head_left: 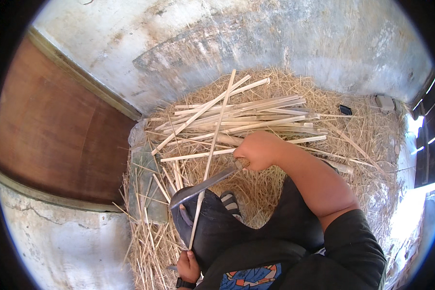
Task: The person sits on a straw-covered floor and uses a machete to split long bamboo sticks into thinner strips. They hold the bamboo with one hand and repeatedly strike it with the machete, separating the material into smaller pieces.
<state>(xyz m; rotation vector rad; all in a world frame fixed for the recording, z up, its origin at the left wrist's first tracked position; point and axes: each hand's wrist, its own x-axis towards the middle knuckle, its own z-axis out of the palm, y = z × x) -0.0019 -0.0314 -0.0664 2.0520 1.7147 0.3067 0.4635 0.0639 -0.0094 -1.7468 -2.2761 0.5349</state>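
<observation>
My right hand (260, 151) is closed round the handle of a large knife (210, 181) with a curved tip. Its blade reaches down to the left and crosses a long pale bamboo strip (212, 147) above my left knee. Whether the edge touches the strip, I cannot tell. Down by my left hip, my left hand (188, 266) grips the near end of this strip, with a dark watch (184, 283) on the wrist. The strip slants over my left thigh (186, 220) and away over the pile of bamboo strips (256, 116).
Straw and shavings (295, 79) cover the floor. A small black object (345, 110) and a pale block (384, 103) lie at the far right. Thin split pieces (147, 241) are scattered at my left. A brown door panel (58, 125) and a stained wall (227, 38) enclose the spot.
</observation>
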